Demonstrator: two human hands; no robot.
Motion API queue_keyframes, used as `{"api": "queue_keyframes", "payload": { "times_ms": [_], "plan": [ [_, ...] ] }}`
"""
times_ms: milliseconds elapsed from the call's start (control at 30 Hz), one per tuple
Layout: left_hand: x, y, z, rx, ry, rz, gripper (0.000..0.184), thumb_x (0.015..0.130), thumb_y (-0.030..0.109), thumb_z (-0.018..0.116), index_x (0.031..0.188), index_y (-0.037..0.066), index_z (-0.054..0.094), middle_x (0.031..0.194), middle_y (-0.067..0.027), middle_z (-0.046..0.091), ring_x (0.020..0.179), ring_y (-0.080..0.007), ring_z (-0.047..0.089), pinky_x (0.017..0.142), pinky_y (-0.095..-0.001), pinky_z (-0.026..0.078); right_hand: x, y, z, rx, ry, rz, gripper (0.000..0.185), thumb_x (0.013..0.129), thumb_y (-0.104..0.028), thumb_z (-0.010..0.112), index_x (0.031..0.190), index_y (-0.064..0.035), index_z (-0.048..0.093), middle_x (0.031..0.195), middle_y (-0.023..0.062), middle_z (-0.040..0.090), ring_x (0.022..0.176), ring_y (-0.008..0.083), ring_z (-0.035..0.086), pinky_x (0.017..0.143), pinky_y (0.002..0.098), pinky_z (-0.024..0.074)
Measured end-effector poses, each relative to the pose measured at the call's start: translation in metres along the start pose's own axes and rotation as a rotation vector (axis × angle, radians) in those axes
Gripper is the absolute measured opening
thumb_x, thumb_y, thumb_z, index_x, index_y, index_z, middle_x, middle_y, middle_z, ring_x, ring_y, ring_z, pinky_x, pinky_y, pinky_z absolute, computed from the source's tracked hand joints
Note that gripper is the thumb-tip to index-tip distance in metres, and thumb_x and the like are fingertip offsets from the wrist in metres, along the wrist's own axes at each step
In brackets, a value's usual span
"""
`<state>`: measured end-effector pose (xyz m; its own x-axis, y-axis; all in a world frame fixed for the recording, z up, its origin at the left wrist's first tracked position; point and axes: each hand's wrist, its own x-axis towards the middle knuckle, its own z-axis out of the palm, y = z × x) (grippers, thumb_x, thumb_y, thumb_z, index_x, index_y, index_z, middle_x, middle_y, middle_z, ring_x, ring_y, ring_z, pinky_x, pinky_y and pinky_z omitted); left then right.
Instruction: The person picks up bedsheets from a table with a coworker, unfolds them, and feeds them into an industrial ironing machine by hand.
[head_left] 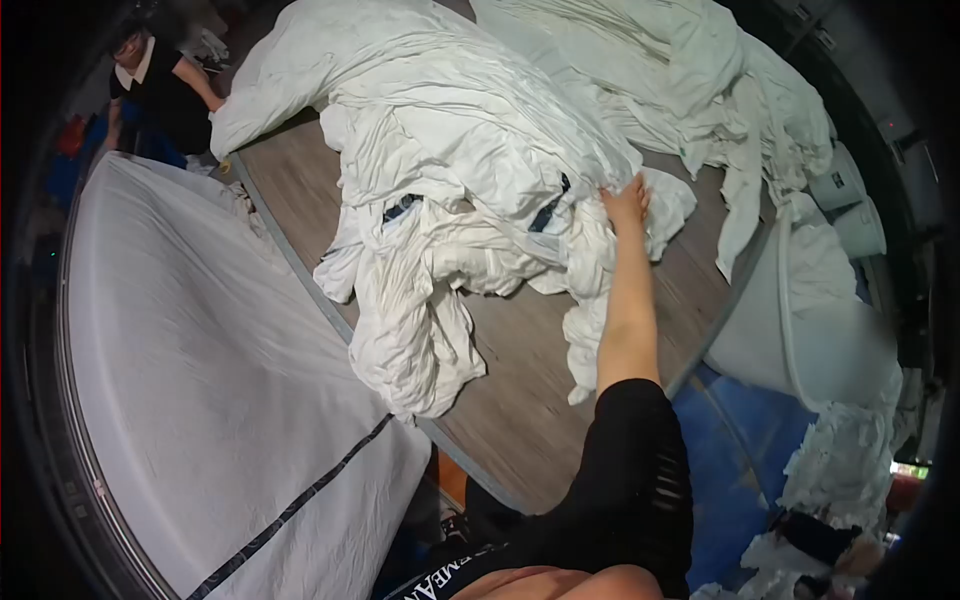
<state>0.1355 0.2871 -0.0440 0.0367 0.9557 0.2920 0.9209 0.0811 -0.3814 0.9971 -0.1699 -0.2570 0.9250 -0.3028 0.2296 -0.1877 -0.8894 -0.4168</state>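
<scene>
Right hand [626,203] at 1 o'clock from wearer, on the right edge of the white cloth heap [450,130]; fingers partly bent, can't tell if clamped. Left hand out of view, so can't tell if open or closed. Heap lies crumpled on wood-grain table [530,350], 12 o'clock. White sheet [230,350], dark stripe, 9 o'clock. Another person [165,95], 10 o'clock, one hand by heap's far-left end.

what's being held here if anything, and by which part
The right hand is on the right side of the bunched white cloth; whether the fingers grip it cannot be told. The left hand is out of view.
</scene>
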Motion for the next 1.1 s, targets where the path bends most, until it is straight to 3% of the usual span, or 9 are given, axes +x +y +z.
{"api": "queue_keyframes", "payload": {
  "times_ms": [267,333,467,500,733,867,933,1033,1100],
  "plan": [
    [-0.033,0.25,-0.019,-0.616,-0.118,0.767,0.053,0.083,0.014,0.057,0.13,0.001,0.036,0.134,-0.019,0.036,0.124,-0.0322,0.034,0.103,-0.0386,0.027,0.006,0.001,-0.098,0.837,-0.506,-0.228,0.035,0.08,-0.033,0.055,0.093,-0.0003,0.058,0.088,0.0178,0.06,0.08,0.0321,0.057,0.072,0.037,0.0444],
    [-0.094,0.33,-0.045,-0.988,-0.574,0.945,0.063,0.078,0.013,0.062,0.133,0.004,0.032,0.136,-0.0174,0.034,0.125,-0.0318,0.034,0.104,-0.0387,0.026,-0.045,-0.03,-0.11,0.343,-0.274,-0.781,0.034,0.081,-0.031,0.055,0.092,0.0003,0.059,0.088,0.0197,0.06,0.081,0.0322,0.057,0.072,0.0382,0.0444],
    [-0.228,0.448,-0.159,-1.386,-0.362,1.344,0.094,0.07,0.032,0.074,0.135,-0.004,0.018,0.14,-0.0201,0.022,0.129,-0.0316,0.024,0.106,-0.0374,0.02,-0.213,-0.143,-0.141,0.814,-0.498,-0.447,0.025,0.083,-0.024,0.055,0.087,0.0004,0.057,0.087,0.0206,0.058,0.083,0.0367,0.054,0.074,0.0409,0.0417],
    [-0.234,0.467,-0.164,-1.229,-1.087,1.421,0.089,0.07,0.033,0.074,0.133,-0.006,0.024,0.136,-0.0172,0.032,0.123,-0.0256,0.034,0.102,-0.0341,0.027,-0.238,-0.165,-0.167,1.036,-0.746,-0.315,0.031,0.079,-0.028,0.059,0.081,0.0025,0.054,0.071,0.0204,0.056,0.068,0.0374,0.053,0.063,0.039,0.0416],
    [-0.218,0.364,-0.188,-1.501,-1.428,0.657,0.05,0.074,0.028,0.071,0.11,-0.004,0.054,0.108,-0.0101,0.056,0.098,-0.0182,0.053,0.089,-0.0283,0.04,-0.271,-0.185,-0.249,1.198,-1.076,-0.742,0.026,0.078,-0.023,0.066,0.091,-0.0014,0.059,0.086,0.0134,0.059,0.082,0.0221,0.057,0.071,0.0327,0.045],
    [-0.149,0.207,-0.155,-1.468,-1.282,0.144,0.035,0.073,0.021,0.07,0.097,-0.004,0.063,0.095,-0.0094,0.063,0.084,-0.0144,0.059,0.08,-0.0254,0.046,-0.183,-0.123,-0.146,0.512,0.11,-0.334,0.08,0.068,-0.041,0.07,0.126,0.0033,0.037,0.131,0.0221,0.036,0.122,0.0335,0.034,0.099,0.0427,0.0288],
    [-0.155,0.128,-0.152,-1.444,-1.266,0.051,0.034,0.071,0.022,0.072,0.093,-0.004,0.064,0.094,-0.01,0.064,0.085,-0.0145,0.059,0.079,-0.0261,0.046,-0.152,-0.081,-0.086,0.326,-0.049,0.037,0.098,0.063,-0.054,0.07,0.129,0.0062,0.032,0.134,0.0256,0.03,0.123,0.0372,0.032,0.097,0.0455,0.0311],
    [-0.178,0.076,-0.112,-1.184,-1.206,-0.025,0.042,0.07,0.029,0.072,0.096,-0.004,0.063,0.096,-0.0128,0.063,0.091,-0.0186,0.059,0.082,-0.0291,0.045,-0.201,-0.106,-0.062,0.665,-0.886,0.034,0.077,0.074,-0.042,0.063,0.124,0.0104,0.036,0.12,0.0291,0.046,0.112,0.0385,0.046,0.093,0.04,0.038],
    [-0.181,0.079,-0.133,-0.944,-1.197,-0.016,0.069,0.066,0.036,0.073,0.115,-0.008,0.05,0.115,-0.0201,0.054,0.105,-0.0266,0.052,0.086,-0.0325,0.043,-0.318,-0.155,-0.09,0.533,-0.895,-0.171,0.051,0.076,-0.039,0.061,0.099,0.006,0.057,0.098,0.0217,0.059,0.09,0.0351,0.057,0.076,0.0422,0.0446]
  ]
}}
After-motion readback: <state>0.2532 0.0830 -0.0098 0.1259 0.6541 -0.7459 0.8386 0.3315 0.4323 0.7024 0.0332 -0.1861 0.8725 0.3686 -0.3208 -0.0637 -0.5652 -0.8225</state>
